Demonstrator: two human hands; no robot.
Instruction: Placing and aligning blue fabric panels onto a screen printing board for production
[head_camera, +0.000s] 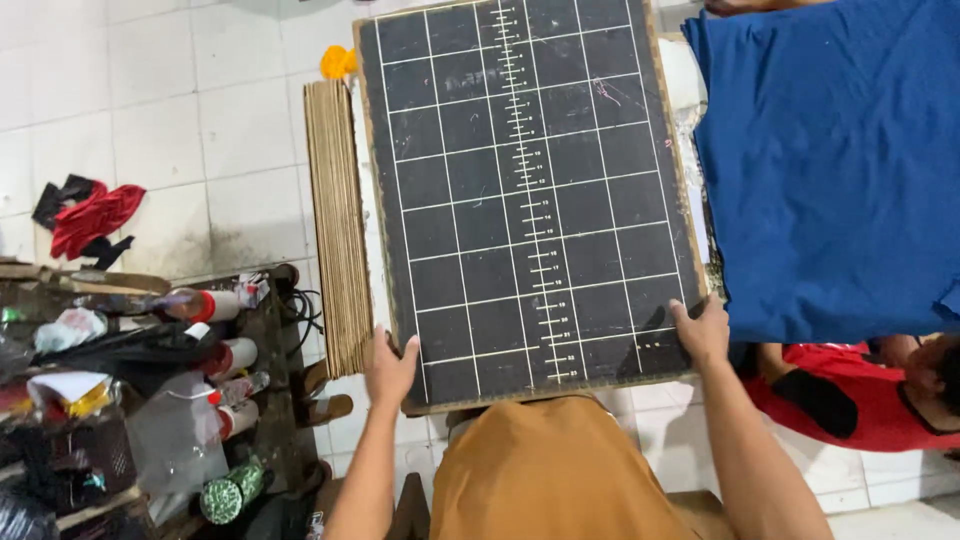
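Brown cloth (548, 470) nearest, both hands clamp the stiff gridded board (525, 190) (looks rigid, light) at its near corners: left hand (390, 368), right hand (703, 332).

Cardboard stack (338, 225) crowding board's (525, 190) left, blue cloth (830, 160) right

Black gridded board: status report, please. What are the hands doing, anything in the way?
Left hand and right hand grip the black gridded board at its near corners. Board lies flat. Blue cloth hangs beside the right edge; nothing on top.
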